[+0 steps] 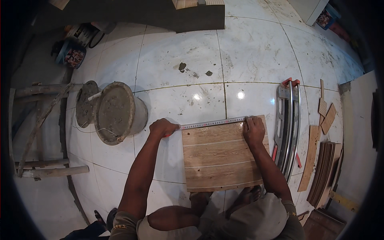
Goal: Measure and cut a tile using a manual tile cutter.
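A square wood-look tile [218,160] with pale grooves lies on the floor before me. A steel tape measure [212,123] is stretched along its far edge. My left hand [162,130] is closed on the tape's red case, just beyond the tile's left far corner. My right hand [253,130] has its fingers bent and pressed on the other end of the tape, near the right far corner. My knees show below the tile.
A mortar bucket [114,114] and mortar pan [86,108] stand left, beside a wooden trestle [46,170]. A tile cutter [286,132], cut strips [308,160] and stacked tiles [322,172] lie right. A dark ledge [120,14] and containers [74,56] are farther off.
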Available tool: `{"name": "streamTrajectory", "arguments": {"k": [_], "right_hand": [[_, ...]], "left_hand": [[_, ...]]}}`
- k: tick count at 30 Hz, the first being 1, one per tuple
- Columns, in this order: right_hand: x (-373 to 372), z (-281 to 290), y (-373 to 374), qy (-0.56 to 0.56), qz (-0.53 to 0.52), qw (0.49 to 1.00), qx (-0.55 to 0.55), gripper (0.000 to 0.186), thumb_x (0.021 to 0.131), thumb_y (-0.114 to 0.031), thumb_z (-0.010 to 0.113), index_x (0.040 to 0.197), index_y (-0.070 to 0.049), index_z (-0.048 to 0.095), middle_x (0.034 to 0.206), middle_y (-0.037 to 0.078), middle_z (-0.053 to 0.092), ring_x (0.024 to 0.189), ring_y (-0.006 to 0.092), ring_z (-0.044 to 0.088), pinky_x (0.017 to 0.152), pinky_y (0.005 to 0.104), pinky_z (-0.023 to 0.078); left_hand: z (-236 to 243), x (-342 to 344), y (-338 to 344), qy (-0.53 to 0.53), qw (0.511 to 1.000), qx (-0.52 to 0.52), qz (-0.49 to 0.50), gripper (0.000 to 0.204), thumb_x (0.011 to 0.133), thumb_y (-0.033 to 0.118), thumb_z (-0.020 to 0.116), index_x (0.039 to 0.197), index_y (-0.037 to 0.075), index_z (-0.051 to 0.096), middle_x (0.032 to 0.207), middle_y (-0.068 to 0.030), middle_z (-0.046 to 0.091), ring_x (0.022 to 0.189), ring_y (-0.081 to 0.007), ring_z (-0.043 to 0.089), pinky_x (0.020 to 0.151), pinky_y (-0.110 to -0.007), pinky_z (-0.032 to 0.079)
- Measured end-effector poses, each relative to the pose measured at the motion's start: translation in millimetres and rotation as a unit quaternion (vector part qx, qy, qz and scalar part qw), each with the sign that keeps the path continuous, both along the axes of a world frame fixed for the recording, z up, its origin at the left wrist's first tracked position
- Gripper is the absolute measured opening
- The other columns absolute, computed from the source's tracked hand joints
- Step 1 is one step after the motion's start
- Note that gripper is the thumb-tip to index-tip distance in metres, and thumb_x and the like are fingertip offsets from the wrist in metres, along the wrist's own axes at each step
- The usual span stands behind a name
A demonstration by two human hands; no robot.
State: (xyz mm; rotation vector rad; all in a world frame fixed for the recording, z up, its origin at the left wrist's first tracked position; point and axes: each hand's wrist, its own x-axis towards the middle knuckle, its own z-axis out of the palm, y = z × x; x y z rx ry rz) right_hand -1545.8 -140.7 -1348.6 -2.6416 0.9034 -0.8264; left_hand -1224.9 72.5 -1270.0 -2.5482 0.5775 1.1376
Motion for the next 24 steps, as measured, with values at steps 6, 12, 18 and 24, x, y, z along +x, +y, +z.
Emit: {"name": "streamTrajectory", "arguments": {"k": [6, 12, 18, 24], "right_hand": [[2, 0, 1, -0.010, 0.007, 1.000, -0.013, 0.014, 0.078, -0.004, 0.070, 0.091, -0.004, 0.065, 0.092, 0.012, 0.061, 0.083, 0.0310, 0.060, 0.070, 0.0426, 0.050], [2, 1, 1, 0.017, 0.003, 1.000, -0.003, 0.011, 0.079, -0.005, 0.069, 0.090, -0.003, 0.066, 0.089, 0.011, 0.060, 0.082, 0.0305, 0.059, 0.069, 0.0425, 0.050], [2, 6, -3, 0.020, -0.001, 1.000, -0.001, 0.008, 0.081, -0.006, 0.068, 0.088, -0.004, 0.067, 0.087, 0.011, 0.059, 0.082, 0.0301, 0.059, 0.068, 0.0426, 0.049], [2, -4, 4, 0.041, -0.014, 0.999, -0.006, 0.007, 0.082, -0.007, 0.067, 0.088, -0.005, 0.067, 0.084, 0.010, 0.057, 0.078, 0.0295, 0.059, 0.066, 0.0426, 0.049]], "left_hand": [[-8, 4, 7, -0.014, 1.000, -0.009, -0.005, 0.077, 0.071, 0.071, 0.066, 0.104, 0.003, 0.075, 0.108, -0.0196, 0.072, 0.101, -0.0327, 0.070, 0.086, -0.042, 0.053], [-8, 2, 4, -0.013, 1.000, -0.005, -0.005, 0.082, 0.069, 0.076, 0.066, 0.103, 0.002, 0.075, 0.107, -0.0201, 0.072, 0.100, -0.0332, 0.070, 0.084, -0.043, 0.053], [-19, 5, 6, -0.016, 1.000, -0.010, -0.022, 0.083, 0.069, 0.079, 0.064, 0.101, 0.003, 0.076, 0.106, -0.0201, 0.073, 0.098, -0.0322, 0.070, 0.083, -0.042, 0.053], [-38, 18, 22, -0.029, 0.999, -0.010, -0.011, 0.071, 0.066, 0.081, 0.066, 0.078, 0.011, 0.078, 0.091, -0.0177, 0.074, 0.088, -0.0317, 0.072, 0.081, -0.042, 0.053]]}}
